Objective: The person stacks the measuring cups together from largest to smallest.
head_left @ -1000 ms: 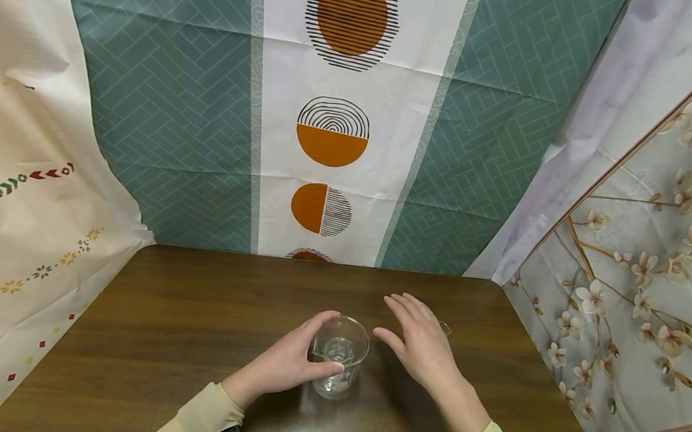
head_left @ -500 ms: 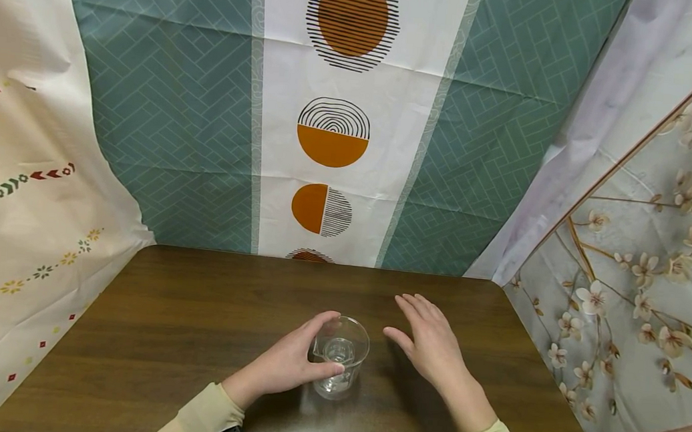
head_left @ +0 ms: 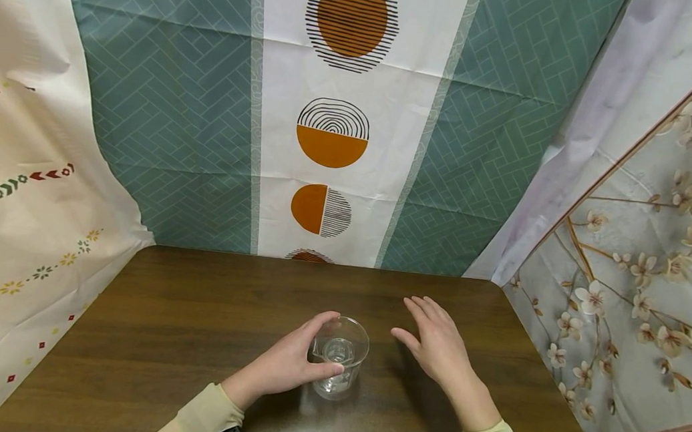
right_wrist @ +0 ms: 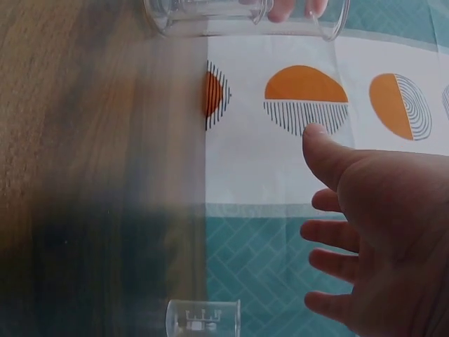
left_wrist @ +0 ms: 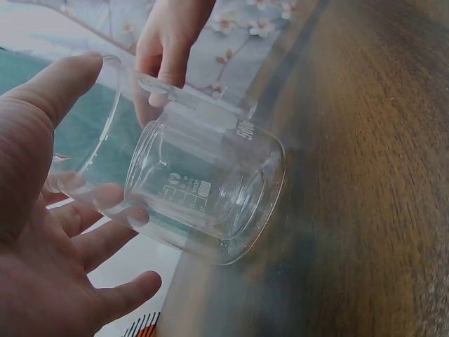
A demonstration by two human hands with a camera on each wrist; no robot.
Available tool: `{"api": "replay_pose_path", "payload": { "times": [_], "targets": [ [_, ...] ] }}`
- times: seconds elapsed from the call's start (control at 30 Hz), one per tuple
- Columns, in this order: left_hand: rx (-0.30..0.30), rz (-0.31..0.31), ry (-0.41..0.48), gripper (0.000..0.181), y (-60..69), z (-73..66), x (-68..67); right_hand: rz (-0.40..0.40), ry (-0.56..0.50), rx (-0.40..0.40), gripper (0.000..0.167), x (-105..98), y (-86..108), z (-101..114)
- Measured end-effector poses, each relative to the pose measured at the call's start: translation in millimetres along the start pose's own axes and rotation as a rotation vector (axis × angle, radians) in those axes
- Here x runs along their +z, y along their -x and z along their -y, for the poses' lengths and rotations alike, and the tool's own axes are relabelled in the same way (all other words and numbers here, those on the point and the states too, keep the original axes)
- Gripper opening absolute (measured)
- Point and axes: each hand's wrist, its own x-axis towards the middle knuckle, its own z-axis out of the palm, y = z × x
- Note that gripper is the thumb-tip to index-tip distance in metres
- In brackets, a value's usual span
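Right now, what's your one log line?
left grip: holds big beaker; inside: small beaker; right grip: empty; standing on table: second small beaker

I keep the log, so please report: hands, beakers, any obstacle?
Left hand grips large beaker, smaller beaker nested inside. Right hand empty. Third beaker stands near right hand. No obstacle seen.

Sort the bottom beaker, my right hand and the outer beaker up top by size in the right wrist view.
Largest to smallest:
1. Right hand
2. Outer beaker
3. Bottom beaker
The frame cuts off both beakers, so this ranks visible parts only.
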Motion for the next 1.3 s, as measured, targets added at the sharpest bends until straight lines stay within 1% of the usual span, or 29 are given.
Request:
{"api": "replay_pose_path", "payload": {
  "times": [0.4,0.77,1.03,1.3],
  "targets": [
    [0.000,-0.001,-0.009,0.089,-0.5,1.3,0.2,0.015,0.022,0.024,0.073,0.7,2.3,-11.4],
    [0.010,-0.007,-0.017,0.088,-0.2,0.7,1.1,0.061,0.024,0.087,0.075,-1.6,5.6,-21.0],
    [-0.004,-0.005,-0.018,0.088,-0.8,0.3,0.9,0.088,0.028,0.117,0.076,-3.5,7.8,-27.8],
    [0.008,-0.013,-0.007,0.086,-0.7,1.3,1.5,0.119,0.023,0.142,0.078,-4.5,11.5,-34.3]
  ]
}}
